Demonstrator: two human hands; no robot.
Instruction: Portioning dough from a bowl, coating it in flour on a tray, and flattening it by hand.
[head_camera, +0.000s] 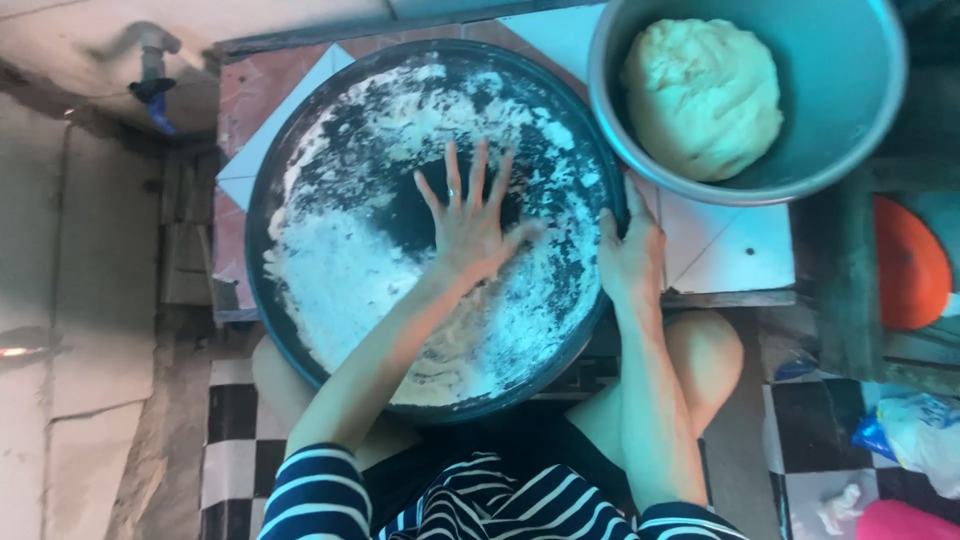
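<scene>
A large dark round pan (290, 160) dusted with white flour (340, 270) lies in front of me on a low tiled stand. My left hand (470, 225) is pressed flat into the pan's middle, fingers spread, touching the flour. My right hand (632, 255) grips the pan's right rim. Beyond the pan, at the upper right, a grey metal bowl (850, 100) holds a pale ball of dough (702, 95).
White and reddish tiles (735, 245) cover the stand under the pan and bowl. A tap (152, 60) juts from the wall at upper left. An orange object (908, 265) and plastic bags (915, 430) sit at the right. Checkered floor (230, 440) shows below.
</scene>
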